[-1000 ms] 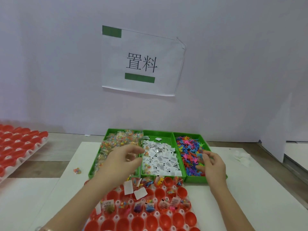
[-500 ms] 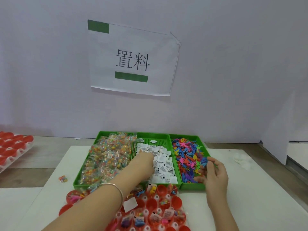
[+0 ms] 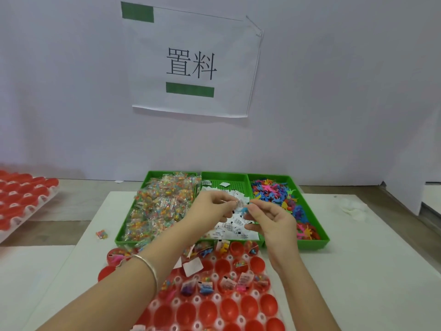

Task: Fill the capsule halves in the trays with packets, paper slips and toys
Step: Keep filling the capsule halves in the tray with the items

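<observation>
1. Hands: left hand (image 3: pixel 212 207) and right hand (image 3: pixel 274 222) meet, fingertips almost touching, above the middle green plastic bin (image 3: pixel 235 180).
2. Left thumb and forefinger pinch a small white paper slip (image 3: pixel 235 202); the other fingers are loosely curled. Thin silver bangle (image 3: pixel 149 267) on the left wrist.
3. Right thumb and forefinger are pressed together at the slip's edge, remaining fingers curled. A small blue piece (image 3: pixel 244 209) shows just below the tips; cannot tell whether it is held.
4. Three bins sit side by side, touching. The left green bin (image 3: pixel 133 243) holds clear packets of coloured beads (image 3: pixel 162 206), the middle one loose white paper slips (image 3: pixel 230 226), the right green bin (image 3: pixel 310 244) bright plastic toy figures (image 3: pixel 279 197).
5. White moulded tray (image 3: pixel 197 300) of red plastic capsule halves (image 3: pixel 207 314) lies just in front of the bins, under both forearms. Packets, slips and toys are visible in its far rows.
6. Second tray of red halves (image 3: pixel 21 189) at far left, well apart. One stray packet (image 3: pixel 102 234) on the white table surface (image 3: pixel 358 271). White paper sign (image 3: pixel 191 63) on the wall.
</observation>
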The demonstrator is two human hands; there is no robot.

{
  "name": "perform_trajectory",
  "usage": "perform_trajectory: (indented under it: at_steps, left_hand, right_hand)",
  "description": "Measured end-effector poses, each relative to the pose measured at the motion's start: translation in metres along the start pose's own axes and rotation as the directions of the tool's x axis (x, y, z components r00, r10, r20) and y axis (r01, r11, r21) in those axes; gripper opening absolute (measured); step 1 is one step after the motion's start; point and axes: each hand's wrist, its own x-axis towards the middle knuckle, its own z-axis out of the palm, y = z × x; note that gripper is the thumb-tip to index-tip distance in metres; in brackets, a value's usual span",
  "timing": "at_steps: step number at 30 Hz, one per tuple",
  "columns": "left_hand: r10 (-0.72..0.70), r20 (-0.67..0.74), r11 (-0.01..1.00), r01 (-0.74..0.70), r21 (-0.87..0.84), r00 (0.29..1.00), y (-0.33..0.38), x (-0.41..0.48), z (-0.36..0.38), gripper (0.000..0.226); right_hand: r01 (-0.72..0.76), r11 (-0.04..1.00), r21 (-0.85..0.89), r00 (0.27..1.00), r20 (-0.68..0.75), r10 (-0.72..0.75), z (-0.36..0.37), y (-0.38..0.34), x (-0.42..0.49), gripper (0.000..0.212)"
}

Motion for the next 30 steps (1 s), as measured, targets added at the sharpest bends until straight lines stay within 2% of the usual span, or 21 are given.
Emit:
perform_trajectory:
  at_steps: [3,6,12,15,18,20,23,26,28,30]
  left_hand:
    - [-0.013,0.050,0.989,0.020,-0.148,0.999,0.004,-0.008,0.002,0.011]
    - [-0.015,0.098,0.968,0.039,-0.247,0.995,0.008,-0.014,0.002,0.014]
    - [-0.008,0.156,0.948,0.057,-0.314,0.988,0.014,-0.024,0.003,0.011]
    - [0.034,0.101,0.968,-0.008,-0.252,0.994,0.015,-0.029,0.005,0.011]
    - [0.038,0.037,0.975,-0.028,-0.220,0.999,0.015,-0.030,0.005,0.012]
    - [0.038,0.042,0.981,-0.030,-0.192,0.998,0.014,-0.032,0.005,0.011]
    - [0.041,0.005,0.992,-0.040,-0.121,0.999,0.010,-0.034,-0.002,0.009]
    - [0.104,-0.184,0.977,-0.066,0.203,0.977,-0.004,-0.026,-0.026,0.009]
    - [0.122,-0.338,0.952,-0.014,0.305,0.933,-0.015,-0.018,-0.048,0.013]
    - [0.132,-0.431,0.926,0.043,0.374,0.892,-0.025,-0.010,-0.067,0.014]
  right_hand:
    - [-0.060,0.997,-0.050,0.997,0.055,0.063,0.001,-0.008,-0.003,0.021]
    - [-0.151,0.988,0.010,0.984,0.098,0.149,-0.002,-0.013,-0.005,0.033]
    - [-0.145,0.987,0.069,0.983,0.122,0.136,0.002,-0.018,-0.010,0.025]
    - [-0.145,0.985,0.092,0.984,0.117,0.134,0.004,-0.021,-0.011,0.034]
    - [-0.163,0.984,0.077,0.971,0.187,0.146,0.002,-0.023,-0.011,0.042]
    - [-0.145,0.989,0.028,0.965,0.224,0.135,0.001,-0.023,-0.010,0.031]
    - [-0.131,0.991,-0.010,0.975,0.178,0.131,0.001,-0.019,-0.009,0.018]
    - [-0.138,0.990,0.042,0.984,0.121,0.132,-0.002,-0.017,-0.006,0.017]
    - [-0.120,0.988,0.094,0.991,0.073,0.113,-0.006,-0.019,-0.002,0.022]
    - [-0.096,0.984,0.153,0.995,0.032,0.092,-0.009,-0.022,0.001,0.027]
